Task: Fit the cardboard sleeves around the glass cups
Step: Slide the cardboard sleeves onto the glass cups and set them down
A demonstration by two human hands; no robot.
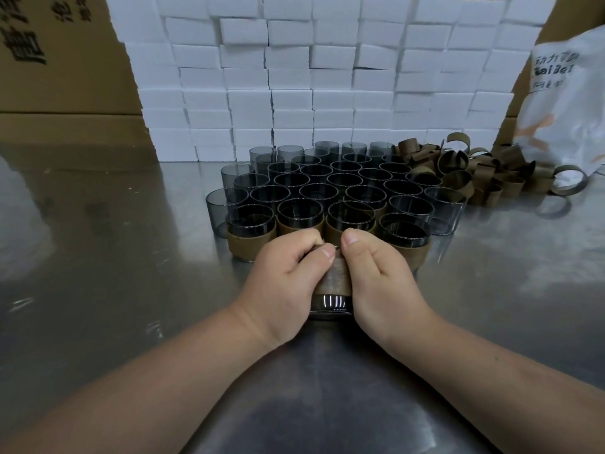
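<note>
Surface: bare steel table (pixel 98 257), with a wall of plain white boxes (pixel 327 77) stacked behind the work.
Held piece: one glass cup (pixel 331 306) is off the table between both hands, just in front of the rows and tipped so a bare glass end faces the person.
Band: a brown cardboard sleeve (pixel 334 276) already wraps its middle, probably being slid and squared.
Left grip: the left hand (pixel 288 283) curls round cup and sleeve, thumb on the sleeve's far edge.
Right grip: the right hand (pixel 381 286) mirrors it, thumbs nearly meeting, likely so the band goes on evenly without skewing.
Stock: the other glass cups (pixel 327 178) stand rim-up in tight rows. The front row (pixel 248 244) already wears sleeves.
Supply: loose sleeves (pixel 484 181) lie heaped to the right of the rows, handy for the right hand.
Writing: a white bag (pixel 566 103) shows letters like "aiBe", partly creased. A carton (pixel 59 60) bears large Chinese characters, cropped and unreadable.
</note>
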